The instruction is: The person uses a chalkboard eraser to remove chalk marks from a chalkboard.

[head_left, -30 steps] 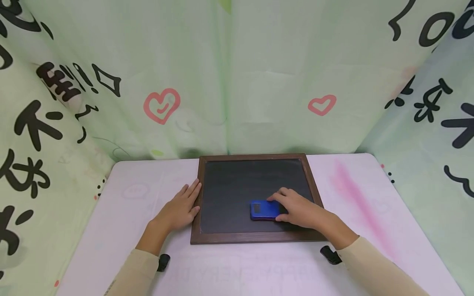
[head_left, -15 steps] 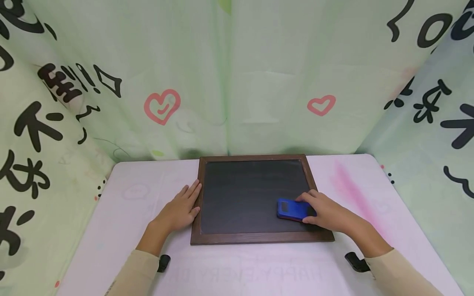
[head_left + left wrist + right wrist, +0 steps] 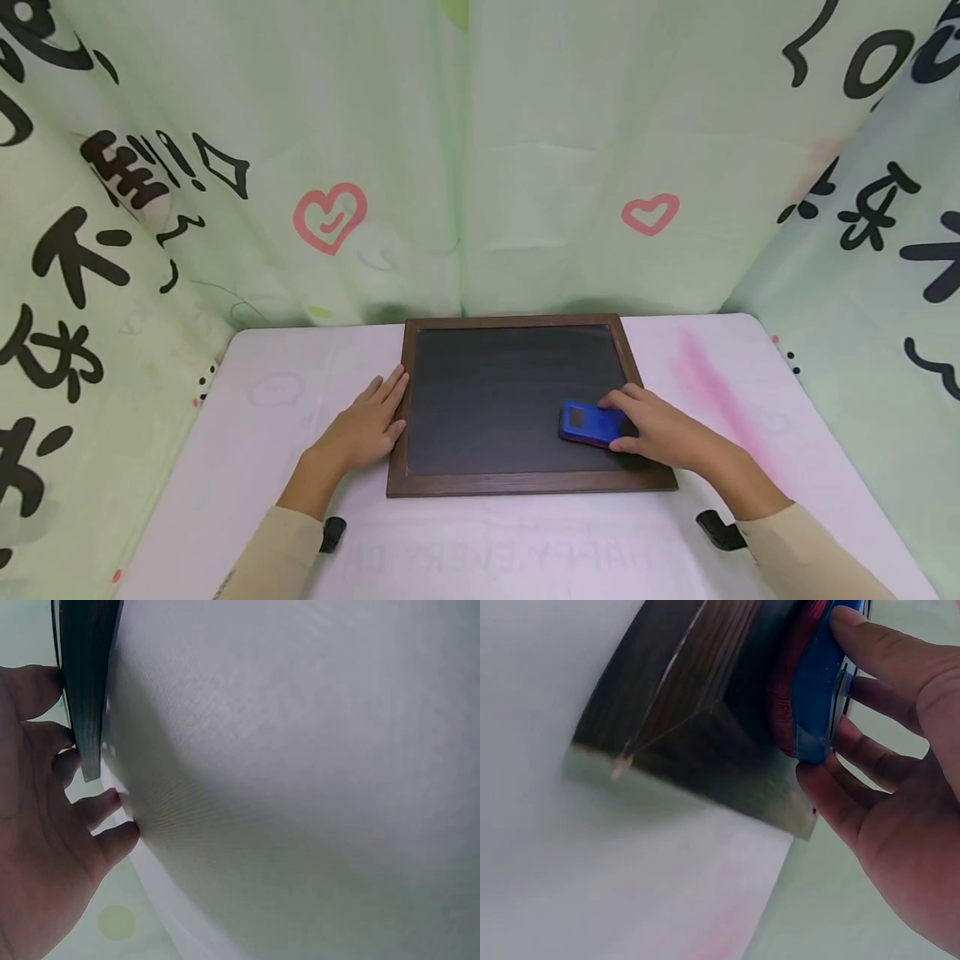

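A small blackboard [image 3: 495, 383] in a brown wooden frame lies on the table. My right hand [image 3: 663, 429] grips a blue blackboard eraser [image 3: 588, 423] over the board's lower right part. In the right wrist view, thumb and fingers hold the blue body of the eraser [image 3: 817, 682], and its red felt underside faces the board. At the left edge of the frame, my left hand [image 3: 367, 425] rests with straight fingers touching the wood. The left wrist view shows the fingers of the left hand [image 3: 52, 802] against the frame's side [image 3: 88, 682].
The table [image 3: 300, 375] has a pale cloth with a pink streak on its right. Light green curtains [image 3: 540, 150] with black characters and red hearts hang behind and at both sides. Black wrist straps [image 3: 722, 531] are at both sleeves.
Over the first half second my right hand moved right across the board with the eraser, to near its right frame. Since then it has hardly moved. The left hand has stayed put.
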`<state>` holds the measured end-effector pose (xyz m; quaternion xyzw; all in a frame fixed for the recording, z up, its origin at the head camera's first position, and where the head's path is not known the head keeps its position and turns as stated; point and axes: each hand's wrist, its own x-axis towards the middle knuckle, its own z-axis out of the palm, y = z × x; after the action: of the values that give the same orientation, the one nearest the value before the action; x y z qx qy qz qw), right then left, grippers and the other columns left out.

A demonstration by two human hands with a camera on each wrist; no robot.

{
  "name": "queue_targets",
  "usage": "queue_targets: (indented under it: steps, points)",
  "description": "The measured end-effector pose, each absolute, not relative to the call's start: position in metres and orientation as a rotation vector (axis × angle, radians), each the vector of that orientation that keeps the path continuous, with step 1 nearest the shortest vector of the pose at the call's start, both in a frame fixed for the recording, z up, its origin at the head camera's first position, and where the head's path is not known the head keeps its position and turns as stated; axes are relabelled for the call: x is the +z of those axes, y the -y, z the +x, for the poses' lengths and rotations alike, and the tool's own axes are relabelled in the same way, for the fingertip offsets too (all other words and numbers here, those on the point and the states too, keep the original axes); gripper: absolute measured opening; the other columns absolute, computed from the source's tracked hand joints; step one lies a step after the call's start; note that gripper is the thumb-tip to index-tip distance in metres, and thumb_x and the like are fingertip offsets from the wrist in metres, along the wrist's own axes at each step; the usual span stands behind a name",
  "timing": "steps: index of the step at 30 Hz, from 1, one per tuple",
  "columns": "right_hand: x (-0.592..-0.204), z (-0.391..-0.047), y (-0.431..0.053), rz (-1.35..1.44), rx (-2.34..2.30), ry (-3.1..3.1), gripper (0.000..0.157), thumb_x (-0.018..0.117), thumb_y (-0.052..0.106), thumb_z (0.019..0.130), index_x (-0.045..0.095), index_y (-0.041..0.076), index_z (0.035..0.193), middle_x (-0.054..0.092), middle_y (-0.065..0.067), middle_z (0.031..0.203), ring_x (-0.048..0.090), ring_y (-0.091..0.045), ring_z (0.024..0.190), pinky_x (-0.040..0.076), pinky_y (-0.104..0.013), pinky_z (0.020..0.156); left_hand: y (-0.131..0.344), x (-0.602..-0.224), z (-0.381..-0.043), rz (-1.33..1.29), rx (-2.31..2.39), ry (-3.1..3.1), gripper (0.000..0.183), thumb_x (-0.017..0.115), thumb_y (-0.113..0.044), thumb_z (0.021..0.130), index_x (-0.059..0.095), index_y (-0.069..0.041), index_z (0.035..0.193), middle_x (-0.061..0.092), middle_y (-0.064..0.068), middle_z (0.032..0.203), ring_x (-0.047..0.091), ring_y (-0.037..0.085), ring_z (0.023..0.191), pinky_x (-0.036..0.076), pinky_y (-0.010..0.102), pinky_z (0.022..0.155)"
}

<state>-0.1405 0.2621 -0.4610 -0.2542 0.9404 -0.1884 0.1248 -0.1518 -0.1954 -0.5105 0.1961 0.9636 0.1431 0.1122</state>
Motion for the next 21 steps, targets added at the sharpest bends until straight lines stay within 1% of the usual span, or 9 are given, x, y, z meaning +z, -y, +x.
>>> queue_targets:
  steps: [8, 21]
  points:
    - [-0.464, -0.149, -0.233, -0.822, -0.477, -2.741, 0.050, 0.079, 0.030, 0.092, 0.061, 0.010, 0.135, 0.060, -0.010, 0.125, 0.060, -0.027, 0.111, 0.056, -0.048, 0.095, 0.195, -0.509, -0.152, 0.579, 0.419, -2.826, 0.072, 0.047, -0.030, 0.108, 0.012, -0.008, 0.167, 0.008, 0.008, 0.175, 0.018, 0.042, 0.158, 0.026, 0.058, 0.125]
    - [-0.467, -0.168, -0.163, -0.989, -0.386, -2.657, 0.055, 0.075, 0.034, 0.096, 0.058, 0.010, 0.142, 0.059, -0.009, 0.123, 0.057, -0.022, 0.109, 0.054, -0.040, 0.091, 0.195, -0.508, -0.151, 0.566, 0.427, -2.822, 0.071, 0.047, -0.029, 0.108, 0.012, -0.008, 0.167, 0.008, 0.007, 0.175, 0.018, 0.043, 0.158, 0.027, 0.058, 0.125]
